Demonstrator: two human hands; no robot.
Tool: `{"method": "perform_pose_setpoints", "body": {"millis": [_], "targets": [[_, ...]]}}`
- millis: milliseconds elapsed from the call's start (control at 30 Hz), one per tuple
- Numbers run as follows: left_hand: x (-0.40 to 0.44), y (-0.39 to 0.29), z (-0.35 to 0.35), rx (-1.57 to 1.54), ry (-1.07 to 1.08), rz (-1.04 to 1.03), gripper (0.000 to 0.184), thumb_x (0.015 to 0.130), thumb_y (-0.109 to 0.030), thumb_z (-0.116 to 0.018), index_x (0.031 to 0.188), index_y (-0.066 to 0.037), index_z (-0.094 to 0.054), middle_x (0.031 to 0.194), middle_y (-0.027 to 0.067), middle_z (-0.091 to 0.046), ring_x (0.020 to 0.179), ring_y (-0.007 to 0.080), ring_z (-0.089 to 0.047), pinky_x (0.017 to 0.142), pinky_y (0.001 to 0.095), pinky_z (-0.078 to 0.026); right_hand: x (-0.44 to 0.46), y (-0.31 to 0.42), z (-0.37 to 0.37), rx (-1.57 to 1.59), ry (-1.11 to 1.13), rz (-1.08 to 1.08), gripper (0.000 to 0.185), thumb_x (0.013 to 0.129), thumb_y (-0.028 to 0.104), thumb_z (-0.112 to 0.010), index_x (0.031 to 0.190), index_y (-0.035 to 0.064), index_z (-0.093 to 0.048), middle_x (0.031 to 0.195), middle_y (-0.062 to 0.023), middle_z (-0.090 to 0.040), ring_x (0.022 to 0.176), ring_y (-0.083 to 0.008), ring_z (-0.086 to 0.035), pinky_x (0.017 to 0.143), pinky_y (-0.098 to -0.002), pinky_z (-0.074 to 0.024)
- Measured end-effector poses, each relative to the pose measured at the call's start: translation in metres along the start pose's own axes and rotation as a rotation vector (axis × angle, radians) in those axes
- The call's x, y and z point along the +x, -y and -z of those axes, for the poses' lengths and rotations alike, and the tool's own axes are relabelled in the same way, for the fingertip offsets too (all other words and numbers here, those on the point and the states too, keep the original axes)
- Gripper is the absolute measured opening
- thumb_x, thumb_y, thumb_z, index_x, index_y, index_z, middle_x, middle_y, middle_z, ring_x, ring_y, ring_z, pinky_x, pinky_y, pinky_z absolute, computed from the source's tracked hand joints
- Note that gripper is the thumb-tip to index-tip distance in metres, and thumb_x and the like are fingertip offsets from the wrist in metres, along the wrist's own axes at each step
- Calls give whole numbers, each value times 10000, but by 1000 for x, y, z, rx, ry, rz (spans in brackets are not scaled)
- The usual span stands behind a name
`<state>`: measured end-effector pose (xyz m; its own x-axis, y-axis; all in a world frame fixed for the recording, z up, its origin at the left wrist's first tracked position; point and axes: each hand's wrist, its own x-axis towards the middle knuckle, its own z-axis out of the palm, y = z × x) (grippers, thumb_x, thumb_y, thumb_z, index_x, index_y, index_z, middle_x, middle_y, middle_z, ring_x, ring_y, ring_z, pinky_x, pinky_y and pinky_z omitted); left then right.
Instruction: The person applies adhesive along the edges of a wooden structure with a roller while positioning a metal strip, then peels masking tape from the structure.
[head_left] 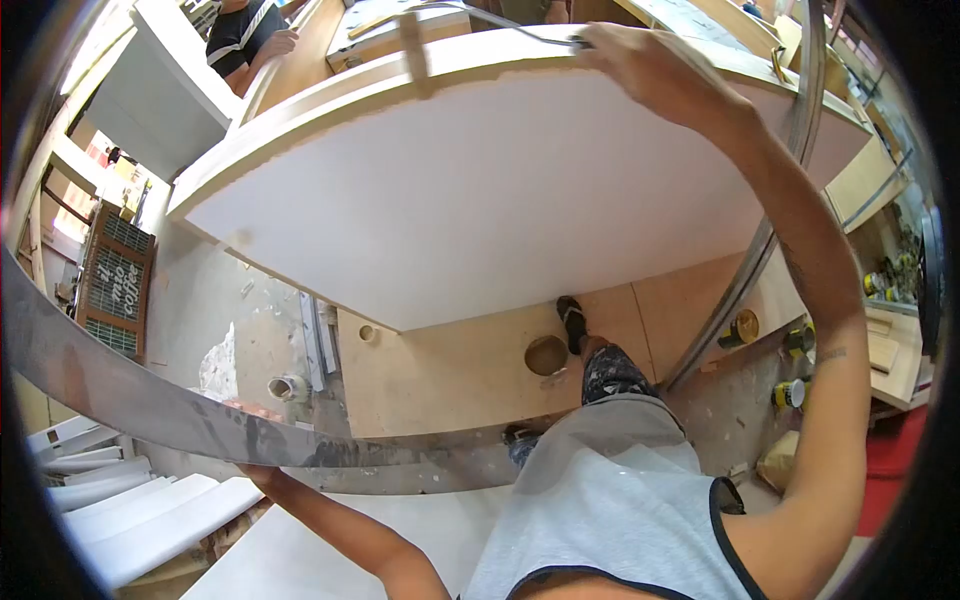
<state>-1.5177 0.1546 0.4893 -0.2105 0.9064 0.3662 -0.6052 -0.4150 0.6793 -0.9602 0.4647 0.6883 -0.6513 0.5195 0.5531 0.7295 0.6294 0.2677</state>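
A large white panel (480,190) with a pale wooden edge fills the upper middle of the head view. My right hand (630,62) is at its far top edge, fingers closed round the dark handle end of a thin metal rod (500,22) that curves away to the left. My left hand (250,468) is at the lower left, mostly hidden behind a long curved grey strip (200,420), so its fingers do not show. An upright wooden piece (413,48) stands at the panel's top edge, slightly blurred.
Another person's arm (275,45) rests near a board at the upper left. A metal post (740,280) rises at the right. Several cans (790,394) stand on the floor at right. A round container (546,355) is by my foot. White slats (160,510) lie lower left.
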Motion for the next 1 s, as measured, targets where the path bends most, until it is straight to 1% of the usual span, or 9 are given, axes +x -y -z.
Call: {"method": "perform_pose_setpoints", "body": {"millis": [67,167,233,300,367,567,700,800,1000], "targets": [[2,-6,13,253,-1,54,525,900,-408,-684,1231,-56,-481,1025,94,-587,948,244,-604,771,465,-499,21,16,-7,0,28,-13,233,994,245,-558,1046,20,-583,904,-173,-683,810,-346,-692,704,-456,-550],[3,-14,36,204,-65,109,574,871,-433,-712,1229,-49,-480,1023,88,-584,942,224,-585,778,442,-495,13,10,-4,1,74,-64,265,1009,287,-523,971,29,-569,871,-168,-683,819,-353,-702,668,-459,-552],[4,-8,18,74,-33,75,565,876,-421,-709,1225,-39,-482,1020,89,-583,939,224,-584,761,423,-505,-16,-14,6,-30,46,-63,287,992,265,-564,1155,30,-593,941,-194,-688,809,-375,-679,734,-451,-539],[3,-5,12,-59,-7,40,555,882,-409,-706,1220,-29,-483,1017,89,-583,936,225,-583,745,403,-516,-54,-49,19,-26,64,-89,290,995,269,-557,1171,41,-583,968,-199,-685,826,-388,-673,740,-461,-532],[4,-7,17,383,96,-121,657,858,-484,-702,1245,-14,-454,1016,144,-568,904,280,-602,796,418,-524,-89,-78,38,-77,114,-153,296,1002,278,-540,1197,57,-564,1002,-202,-677,863,-405,-662,752,-476,-519],[7,-9,15,388,74,-86,601,853,-441,-717,1223,-38,-469,996,101,-571,920,243,-585,761,408,-516,-155,-136,73,-308,177,-261,338,1025,336,-480,1194,59,-576,1001,-203,-692,906,-369,-691,788,-493,-536],[9,-6,21,514,-7,-110,687,840,-547,-681,1182,6,-461,953,151,-571,829,268,-616,681,376,-558,-129,-122,56,-235,137,-184,337,1025,328,-484,1209,61,-576,1011,-202,-692,888,-383,-690,789,-495,-543],[7,0,23,502,-98,-96,820,823,-711,-579,1193,10,-459,928,146,-575,799,261,-616,697,364,-545,-76,-73,33,-44,41,-116,273,999,257,-547,1145,27,-560,977,-214,-667,882,-418,-648,771,-477,-504],[0,0,42,462,-185,-47,932,790,-818,-511,1282,-29,-461,1027,143,-592,888,257,-617,767,413,-530,21,23,-12,-33,-16,-8,253,990,251,-564,1059,10,-595,868,-183,-673,759,-351,-684,672,-435,-558]]}}
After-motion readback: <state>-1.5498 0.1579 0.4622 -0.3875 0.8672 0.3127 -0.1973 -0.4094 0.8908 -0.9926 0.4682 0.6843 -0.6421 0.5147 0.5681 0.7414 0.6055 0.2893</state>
